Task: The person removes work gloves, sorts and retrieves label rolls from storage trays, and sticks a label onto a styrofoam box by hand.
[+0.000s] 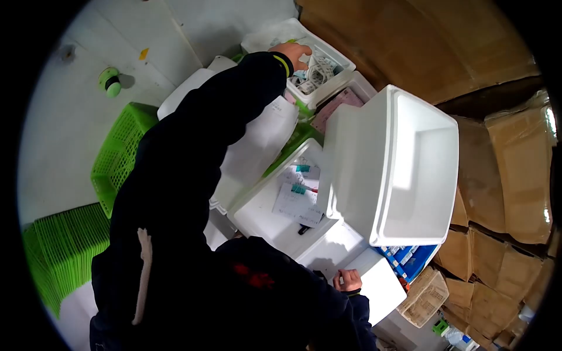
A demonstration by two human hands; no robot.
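At the top, my left hand (pixel 291 54) reaches over the rim of a white bin (pixel 257 42). Its thumb and forefinger are apart, and no held item shows. Beside its fingers, coiled white printed strips (pixel 319 73) lie in the bin with other small pieces. Lower right, my right hand (pixel 348 281) has curled fingers and rests by the edge of a white box-like surface (pixel 380 286). Whatever those fingers may hold is hidden. Between the two arms, a white tray (pixel 252 213) contains papers (pixel 295 205) with teal binder clips (pixel 298 189).
A large white tub (pixel 418 169) stands tipped on its side at the right. A blue tray (pixel 418 263) and a beige basket (pixel 424 297) are below it. Green baskets (pixel 120 155) stand at the left. Cardboard boxes (pixel 518 169) line the right side.
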